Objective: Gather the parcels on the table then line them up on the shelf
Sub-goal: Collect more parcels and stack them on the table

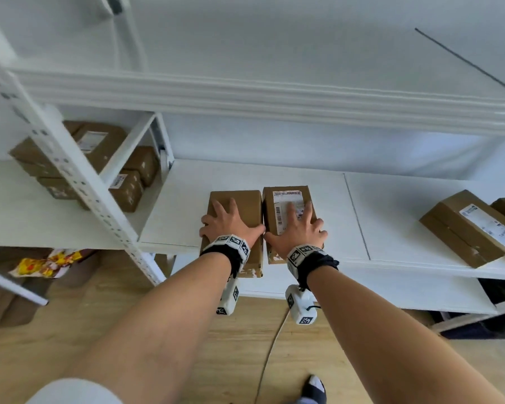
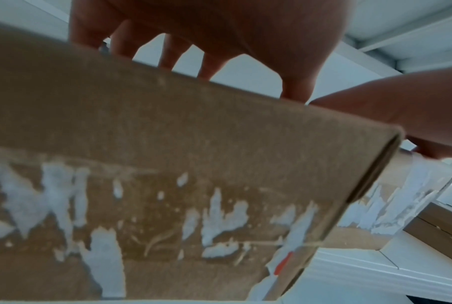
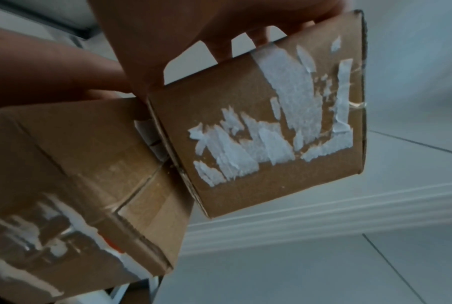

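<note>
Two brown cardboard parcels lie side by side on the white shelf point(image 1: 391, 228), their near ends overhanging its front edge. My left hand point(image 1: 231, 223) grips the plain left parcel point(image 1: 245, 199) from above, fingers spread over the top and thumb down its inner side. My right hand point(image 1: 296, 228) holds the right parcel point(image 1: 270, 211), which has a white label, in the same way. In the left wrist view the left parcel point(image 2: 167, 164) fills the frame, its near end scarred with torn paper. The right wrist view shows the right parcel point(image 3: 271, 133) touching the left parcel point(image 3: 76, 164).
Another labelled parcel point(image 1: 470, 228) lies further right on the same shelf. Several parcels point(image 1: 99, 147) are stacked in the left bay, behind a white perforated upright point(image 1: 70, 170). An upper shelf beam point(image 1: 274, 100) runs overhead. A colourful packet point(image 1: 50, 262) lies low at left.
</note>
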Action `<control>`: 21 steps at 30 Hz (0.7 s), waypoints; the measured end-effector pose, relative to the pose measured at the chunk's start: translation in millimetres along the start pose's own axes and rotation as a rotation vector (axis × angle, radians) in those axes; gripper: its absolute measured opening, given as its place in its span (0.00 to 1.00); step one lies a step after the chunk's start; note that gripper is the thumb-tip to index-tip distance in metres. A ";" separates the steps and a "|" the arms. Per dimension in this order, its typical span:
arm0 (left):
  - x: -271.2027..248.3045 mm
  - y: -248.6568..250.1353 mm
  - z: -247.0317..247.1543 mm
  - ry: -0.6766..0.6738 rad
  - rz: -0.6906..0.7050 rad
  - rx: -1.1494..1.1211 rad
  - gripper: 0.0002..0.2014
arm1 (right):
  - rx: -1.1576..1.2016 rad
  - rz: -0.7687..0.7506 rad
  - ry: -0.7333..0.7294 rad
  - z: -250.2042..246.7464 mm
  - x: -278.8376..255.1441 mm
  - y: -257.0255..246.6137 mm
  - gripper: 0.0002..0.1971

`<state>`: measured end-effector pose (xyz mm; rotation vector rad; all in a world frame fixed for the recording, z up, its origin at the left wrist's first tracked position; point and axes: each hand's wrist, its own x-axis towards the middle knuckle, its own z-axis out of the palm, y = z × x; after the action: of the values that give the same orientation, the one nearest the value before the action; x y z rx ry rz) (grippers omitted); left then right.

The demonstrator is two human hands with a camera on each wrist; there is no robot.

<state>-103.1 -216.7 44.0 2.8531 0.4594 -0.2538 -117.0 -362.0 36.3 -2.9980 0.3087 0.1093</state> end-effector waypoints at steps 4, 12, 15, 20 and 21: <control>-7.1 -71.7 -20.5 0.005 -0.031 0.016 0.56 | 0.010 -0.023 -0.009 5.7 -36.6 -62.8 0.52; -21.4 -166.6 -35.5 -0.037 -0.164 -0.013 0.56 | -0.056 -0.145 -0.057 20.8 -75.7 -144.9 0.52; -23.3 -194.7 -36.5 -0.043 -0.244 -0.029 0.55 | -0.068 -0.216 -0.081 30.5 -80.6 -168.8 0.52; -36.5 -242.6 -36.8 -0.035 -0.378 -0.041 0.54 | -0.110 -0.380 -0.121 49.5 -97.5 -210.2 0.53; -39.6 -253.1 -35.4 -0.047 -0.399 -0.038 0.54 | -0.122 -0.404 -0.138 54.4 -102.9 -217.6 0.53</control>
<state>-218.4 14.6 33.6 2.6881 1.0103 -0.3754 -175.6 -123.1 16.8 -3.0785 -0.3293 0.3012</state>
